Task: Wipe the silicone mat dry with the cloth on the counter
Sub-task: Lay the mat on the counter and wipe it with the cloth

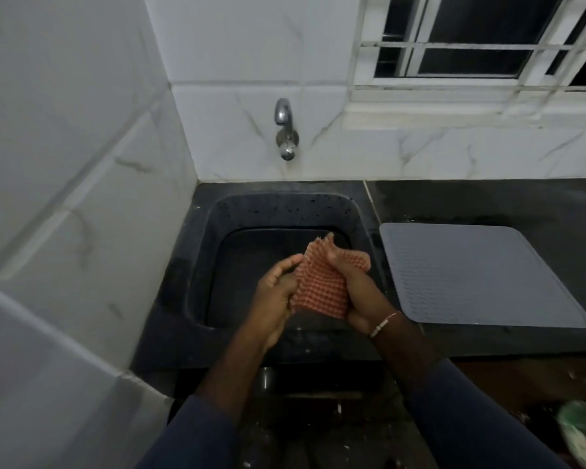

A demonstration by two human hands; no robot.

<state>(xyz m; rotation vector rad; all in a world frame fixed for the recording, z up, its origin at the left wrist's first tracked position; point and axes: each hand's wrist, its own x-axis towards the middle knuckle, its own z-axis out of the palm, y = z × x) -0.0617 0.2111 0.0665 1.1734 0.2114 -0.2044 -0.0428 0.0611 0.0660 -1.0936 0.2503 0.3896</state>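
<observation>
While both hands grip it over the sink (pixel 197 265), the cloth (pixel 320 286), an orange-and-white checked one, is bunched between them above the sink's near half. The left hand (pixel 278 292) curls around the cloth's left edge, its fingers bent inward and its thumb lying along the fabric. The right hand (pixel 352 286) is closed around the cloth's right side, with the thumb pressed across the upper part, so that a loose corner sticks up past the thumb and a fold bulges out to the right of the fingers. A thin pale band (pixel 384 323) sits on the right wrist, and dark blue sleeves (pixel 481 421) cover both forearms.

The mat (pixel 481 275) lies flat on the dark counter (pixel 487 201), just right of the sink, its left edge close to the sink's right rim and its near edge not far from the counter's front edge. It is grey, rectangular with rounded corners, and ribbed with rows of small ridges. Neither hand nor the cloth touches it. Whether its surface is wet cannot be told in this dim light.

The sink is black, set into the counter's left end against the corner of the white tiled walls, with pale specks along its far inner wall. A metal tap (pixel 285 130) projects from the back wall above the sink's far edge. A barred window (pixel 481 38) sits over the counter's back right.
</observation>
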